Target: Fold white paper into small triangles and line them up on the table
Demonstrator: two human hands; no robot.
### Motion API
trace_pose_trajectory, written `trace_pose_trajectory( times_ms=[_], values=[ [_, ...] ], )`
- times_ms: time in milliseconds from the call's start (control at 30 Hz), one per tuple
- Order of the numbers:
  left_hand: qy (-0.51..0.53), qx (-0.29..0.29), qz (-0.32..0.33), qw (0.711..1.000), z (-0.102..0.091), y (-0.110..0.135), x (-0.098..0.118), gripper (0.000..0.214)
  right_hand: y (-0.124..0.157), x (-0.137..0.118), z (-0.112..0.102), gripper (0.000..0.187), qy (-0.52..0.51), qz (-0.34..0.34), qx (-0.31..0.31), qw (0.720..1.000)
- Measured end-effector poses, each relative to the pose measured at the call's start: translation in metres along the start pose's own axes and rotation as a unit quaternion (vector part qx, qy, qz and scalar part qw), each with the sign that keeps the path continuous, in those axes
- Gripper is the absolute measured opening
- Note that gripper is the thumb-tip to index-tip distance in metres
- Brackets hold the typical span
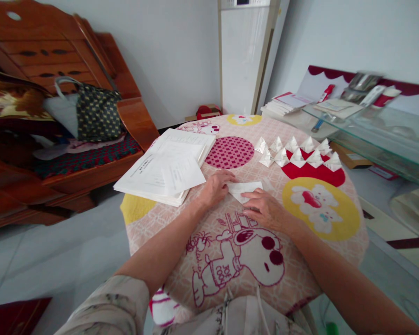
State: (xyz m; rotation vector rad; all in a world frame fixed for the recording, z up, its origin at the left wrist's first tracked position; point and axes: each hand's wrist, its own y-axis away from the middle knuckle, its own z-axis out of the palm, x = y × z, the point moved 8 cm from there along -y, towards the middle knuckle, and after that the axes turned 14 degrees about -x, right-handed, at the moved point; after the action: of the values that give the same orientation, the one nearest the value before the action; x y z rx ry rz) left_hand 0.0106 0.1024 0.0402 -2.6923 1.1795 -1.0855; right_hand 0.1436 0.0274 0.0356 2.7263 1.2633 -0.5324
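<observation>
A small folded sheet of white paper lies on the cloth-covered round table in front of me. My left hand is at its left end, fingers bent and closed on the edge. From the right, my right hand rests its stretched, slightly parted fingers on the paper's near edge. Left of my hands is a thick stack of printed paper, with a loose smaller sheet on top. Several folded paper pieces with pointed tips stand in rows at the table's far right.
The patterned tablecloth covers the round table. To the right, a glass shelf bears metal bowls and papers, close to the table's edge. A wooden bench with a dotted bag stands left. A white tall cabinet-like unit stands behind.
</observation>
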Motion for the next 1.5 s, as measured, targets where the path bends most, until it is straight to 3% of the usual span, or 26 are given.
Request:
trace_pose_trajectory(
  times_ms=[133,367,500,667,1033,1133,1167,1300,1500],
  values=[
    [0.023,-0.060,0.038,0.997,0.014,0.002,0.018,0.027,0.001,0.000,-0.001,0.014,-0.008,-0.002,0.006,1.000],
    [0.027,-0.106,0.014,0.994,0.027,-0.001,0.011,0.023,-0.007,-0.004,-0.002,0.022,0.016,0.030,-0.022,0.999],
    [0.025,-0.109,0.013,0.994,0.026,-0.001,0.011,0.025,-0.015,-0.004,-0.001,0.015,0.036,0.055,-0.039,0.997],
    [0.026,-0.109,0.015,0.994,0.027,-0.001,0.010,0.026,-0.012,-0.001,0.000,0.010,0.014,0.036,-0.023,0.999],
    [0.014,-0.100,0.009,0.995,0.026,0.001,0.009,0.026,0.008,0.005,-0.007,0.024,-0.067,-0.015,0.020,0.997],
    [0.013,-0.100,0.013,0.995,0.026,0.003,0.012,0.026,0.014,0.014,-0.014,0.009,-0.084,-0.014,0.059,0.995],
    [0.013,-0.102,0.017,0.995,0.026,0.003,0.014,0.027,0.015,0.017,-0.016,0.006,-0.081,-0.009,0.070,0.994],
    [0.017,-0.119,0.043,0.992,0.025,0.007,0.022,0.026,0.016,0.018,-0.011,0.027,-0.030,0.004,0.056,0.998],
    [-0.001,-0.157,0.067,0.985,0.024,0.013,0.030,0.023,0.011,0.001,-0.002,0.020,0.091,0.010,0.011,0.996]
  ],
)
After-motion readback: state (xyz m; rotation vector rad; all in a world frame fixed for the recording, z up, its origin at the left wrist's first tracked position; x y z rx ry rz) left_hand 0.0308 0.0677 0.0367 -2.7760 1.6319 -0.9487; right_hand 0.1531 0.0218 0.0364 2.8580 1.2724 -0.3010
